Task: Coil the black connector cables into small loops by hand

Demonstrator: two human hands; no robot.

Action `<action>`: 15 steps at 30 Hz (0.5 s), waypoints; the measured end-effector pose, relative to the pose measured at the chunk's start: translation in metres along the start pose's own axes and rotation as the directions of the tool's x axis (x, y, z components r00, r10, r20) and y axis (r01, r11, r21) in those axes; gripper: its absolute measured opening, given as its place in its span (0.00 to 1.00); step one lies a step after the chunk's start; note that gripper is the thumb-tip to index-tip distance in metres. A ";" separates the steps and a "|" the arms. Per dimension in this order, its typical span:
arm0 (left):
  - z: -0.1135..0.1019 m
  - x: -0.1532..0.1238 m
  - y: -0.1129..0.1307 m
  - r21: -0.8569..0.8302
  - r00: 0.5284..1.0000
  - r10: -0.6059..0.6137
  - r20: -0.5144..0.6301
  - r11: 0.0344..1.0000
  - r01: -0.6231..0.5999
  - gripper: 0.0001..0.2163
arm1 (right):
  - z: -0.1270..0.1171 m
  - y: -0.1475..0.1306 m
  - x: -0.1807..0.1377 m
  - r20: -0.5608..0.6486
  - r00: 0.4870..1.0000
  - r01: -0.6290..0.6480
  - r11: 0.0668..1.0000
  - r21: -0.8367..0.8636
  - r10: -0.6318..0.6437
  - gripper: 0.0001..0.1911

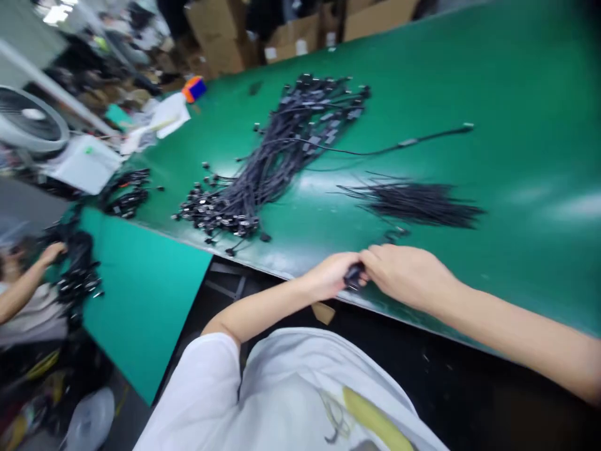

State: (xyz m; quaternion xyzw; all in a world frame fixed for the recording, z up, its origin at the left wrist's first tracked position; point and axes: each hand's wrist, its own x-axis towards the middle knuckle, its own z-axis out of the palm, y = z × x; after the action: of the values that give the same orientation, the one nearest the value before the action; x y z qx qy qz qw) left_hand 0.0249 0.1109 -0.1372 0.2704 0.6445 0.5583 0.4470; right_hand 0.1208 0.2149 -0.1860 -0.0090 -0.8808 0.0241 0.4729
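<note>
My left hand and my right hand meet at the near edge of the green table. Both are closed on a small black bundled cable held between them; most of it is hidden by my fingers. Just beyond my hands lies a fan of thin black ties. Farther left sits a large bundle of black cables with connectors at both ends. One single black cable stretches to the right from that bundle.
Another person's hand rests on black cables at a lower teal table at the left. A white fan, papers, an orange-blue object and cardboard boxes stand beyond.
</note>
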 end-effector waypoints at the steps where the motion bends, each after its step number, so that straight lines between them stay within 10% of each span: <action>1: 0.000 0.002 -0.001 -0.039 0.999 0.053 -0.012 0.998 -0.054 0.10 | -0.003 -0.006 0.002 0.047 0.989 -0.145 0.989 0.032 0.143 0.12; 7: -0.006 -0.005 0.004 0.014 0.868 0.491 0.073 0.870 -0.493 0.06 | -0.009 -0.017 0.004 0.248 0.738 -0.640 0.537 0.550 0.627 0.22; 11: -0.015 -0.016 0.001 0.551 0.702 0.608 0.371 0.465 -0.693 0.11 | -0.017 -0.004 -0.004 0.335 0.631 -0.705 0.336 0.625 0.700 0.19; 13: -0.019 -0.010 -0.004 0.613 0.734 0.506 0.453 0.421 -0.668 0.12 | -0.021 -0.005 -0.008 0.255 0.675 -0.664 0.420 0.619 0.692 0.20; 15: -0.022 0.000 -0.005 0.534 0.801 0.423 0.423 0.598 -0.598 0.08 | -0.023 -0.013 -0.012 0.192 0.802 -0.551 0.576 0.604 0.566 0.22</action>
State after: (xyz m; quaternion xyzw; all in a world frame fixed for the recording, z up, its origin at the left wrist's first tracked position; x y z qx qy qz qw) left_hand 0.0064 0.0996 -0.1429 0.6494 0.6270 0.3676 0.2237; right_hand 0.1469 0.2022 -0.1830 -0.1264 -0.7657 0.4660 0.4250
